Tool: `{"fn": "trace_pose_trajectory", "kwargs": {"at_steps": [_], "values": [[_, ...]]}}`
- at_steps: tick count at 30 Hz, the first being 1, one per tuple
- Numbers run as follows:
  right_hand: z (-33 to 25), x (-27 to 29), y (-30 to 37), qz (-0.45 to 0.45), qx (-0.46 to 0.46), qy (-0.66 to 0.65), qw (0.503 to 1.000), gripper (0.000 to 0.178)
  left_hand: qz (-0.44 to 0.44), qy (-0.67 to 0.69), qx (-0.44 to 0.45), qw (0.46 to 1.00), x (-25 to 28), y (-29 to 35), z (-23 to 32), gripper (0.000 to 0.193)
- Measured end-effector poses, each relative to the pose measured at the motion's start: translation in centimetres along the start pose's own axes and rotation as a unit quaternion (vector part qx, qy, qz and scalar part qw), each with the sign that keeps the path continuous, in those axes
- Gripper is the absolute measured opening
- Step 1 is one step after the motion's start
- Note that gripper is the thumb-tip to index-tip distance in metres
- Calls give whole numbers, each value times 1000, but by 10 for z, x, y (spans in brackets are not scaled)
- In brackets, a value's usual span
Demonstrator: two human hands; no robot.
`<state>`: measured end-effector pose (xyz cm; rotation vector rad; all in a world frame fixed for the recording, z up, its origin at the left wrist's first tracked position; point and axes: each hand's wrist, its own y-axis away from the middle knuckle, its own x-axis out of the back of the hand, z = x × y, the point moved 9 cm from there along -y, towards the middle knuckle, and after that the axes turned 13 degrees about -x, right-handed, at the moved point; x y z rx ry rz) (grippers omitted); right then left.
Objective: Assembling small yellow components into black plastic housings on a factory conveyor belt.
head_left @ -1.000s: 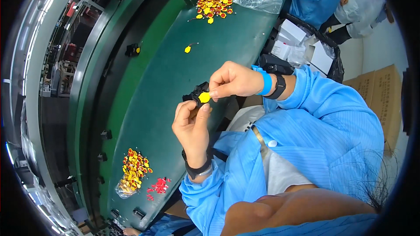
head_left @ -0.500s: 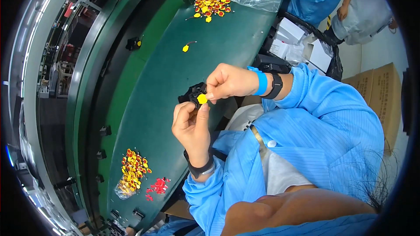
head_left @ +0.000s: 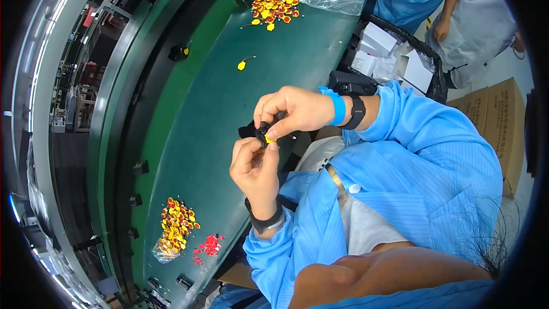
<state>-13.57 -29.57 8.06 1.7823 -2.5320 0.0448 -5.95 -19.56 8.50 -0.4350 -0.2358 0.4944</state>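
A small black plastic part (head_left: 263,127) with a yellow disc-like piece (head_left: 270,138) on its near side is held up between my two hands. From below, my left hand (head_left: 251,174) grips the black part, its thumb tip just under the yellow piece. My right hand (head_left: 297,109) has its fingers curled over the top of the part, and its thumb presses on the yellow piece. Fingertips hide much of the part. Behind it, more black material shows against the green table (head_left: 211,114). A single yellow piece with a thin wire (head_left: 242,65) lies farther up the table.
Piles of yellow-and-red pieces lie at the far end (head_left: 274,7) and lower left (head_left: 178,223), beside red scraps (head_left: 210,245). A clear plastic bag (head_left: 331,0) is near the top. Along the left, a green conveyor (head_left: 154,120) carries black parts. A cardboard box (head_left: 489,120) and two people stand right.
My right fingers have moved from the yellow piece's edge to over the top of the black part, with the thumb on the yellow piece. Black parts on the conveyor have shifted slightly upward.
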Motion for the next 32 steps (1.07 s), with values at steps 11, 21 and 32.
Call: {"fn": "trace_pose_trajectory", "kwargs": {"at_steps": [11, 21, 32], "values": [[48, 4, -28, 39, -56, -49, 996, 15, -70, -26, 21, 997, 8, -18, -40, 9], [66, 128, -82, 275, -112, 317, 901, 30, 6, -493, -56, 868, 154, -157, -93, 15], [90, 134, -143, 198, -159, 456, 853, 8, 23, -588, 74, 805, 216, -203, -187, 34]]}}
